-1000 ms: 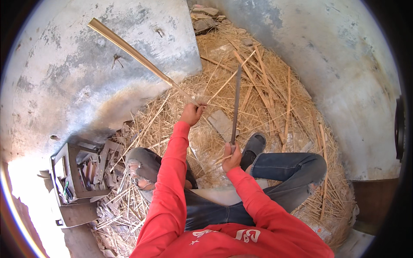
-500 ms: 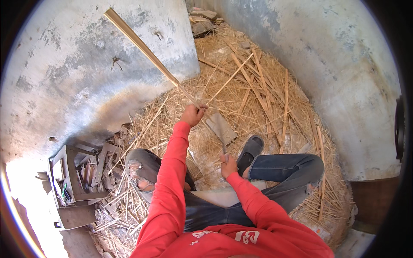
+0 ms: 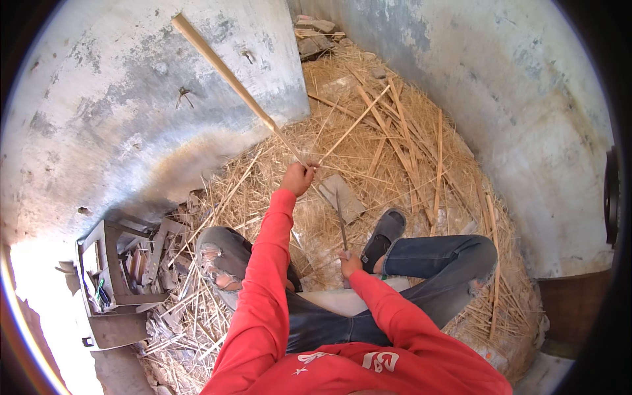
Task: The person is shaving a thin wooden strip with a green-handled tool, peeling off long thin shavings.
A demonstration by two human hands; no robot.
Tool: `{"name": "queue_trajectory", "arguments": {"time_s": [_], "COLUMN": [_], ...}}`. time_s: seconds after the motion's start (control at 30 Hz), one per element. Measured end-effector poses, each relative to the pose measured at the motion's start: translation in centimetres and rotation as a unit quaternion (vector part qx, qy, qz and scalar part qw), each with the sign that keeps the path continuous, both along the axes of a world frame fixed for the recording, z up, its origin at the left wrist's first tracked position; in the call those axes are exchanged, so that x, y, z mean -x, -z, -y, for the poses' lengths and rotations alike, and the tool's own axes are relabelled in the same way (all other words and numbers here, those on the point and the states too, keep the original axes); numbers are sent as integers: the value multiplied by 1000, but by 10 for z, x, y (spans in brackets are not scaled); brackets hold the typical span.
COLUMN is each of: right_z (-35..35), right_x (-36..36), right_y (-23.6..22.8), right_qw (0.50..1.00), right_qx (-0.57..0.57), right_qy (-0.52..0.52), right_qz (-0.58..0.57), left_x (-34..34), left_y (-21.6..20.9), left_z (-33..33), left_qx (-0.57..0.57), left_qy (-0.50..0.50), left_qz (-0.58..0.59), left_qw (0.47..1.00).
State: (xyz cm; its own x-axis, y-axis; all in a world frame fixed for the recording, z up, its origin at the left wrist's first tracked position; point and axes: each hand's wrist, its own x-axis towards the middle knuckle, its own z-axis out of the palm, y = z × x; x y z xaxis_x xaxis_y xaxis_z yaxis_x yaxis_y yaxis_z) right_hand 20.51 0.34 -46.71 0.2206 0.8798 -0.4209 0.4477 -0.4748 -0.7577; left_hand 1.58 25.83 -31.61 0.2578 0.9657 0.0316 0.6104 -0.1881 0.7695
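My left hand (image 3: 299, 178), in a red sleeve, is closed around the lower end of a long bamboo strip (image 3: 227, 74). The strip slants up and to the left from my fist, broader at its far end and thinner near the hand. Lower and to the right, my right hand (image 3: 351, 264) grips the handle of a narrow-bladed knife (image 3: 342, 226). Its blade points away from me, apart from the strip. Beneath the blade's upper part lies a flat grey slab (image 3: 343, 196), on the shavings between my legs and the strip pile.
Straw-like shavings (image 3: 342, 148) cover the floor around me. Loose strips (image 3: 401, 131) lie ahead and to the right, by the curved wall (image 3: 500, 85). A dark-framed box (image 3: 123, 300) with odds and ends stands at left. My bent legs and a sandal (image 3: 387, 232) flank the hands.
My right hand has drawn slightly nearer to me, and the knife blade now stands more upright, away from the left hand. The strip has shifted a little to the right.
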Motion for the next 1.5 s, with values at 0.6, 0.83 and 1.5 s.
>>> {"name": "queue_trajectory", "arguments": {"time_s": [0.6,0.83,1.5], "right_z": [-10,-8,-9], "right_x": [5,-19,-13], "right_y": [-5,13,44], "right_qw": [961,968,997], "right_qx": [168,138,73], "right_qy": [67,88,13], "right_qz": [-211,-193,-37], "left_x": [19,-20,12], "left_y": [9,33,-119], "left_z": [21,26,17], "left_qx": [-33,-68,-140], "left_qy": [-31,-115,-168], "left_qz": [87,98,424], "left_qw": [995,986,879]}}
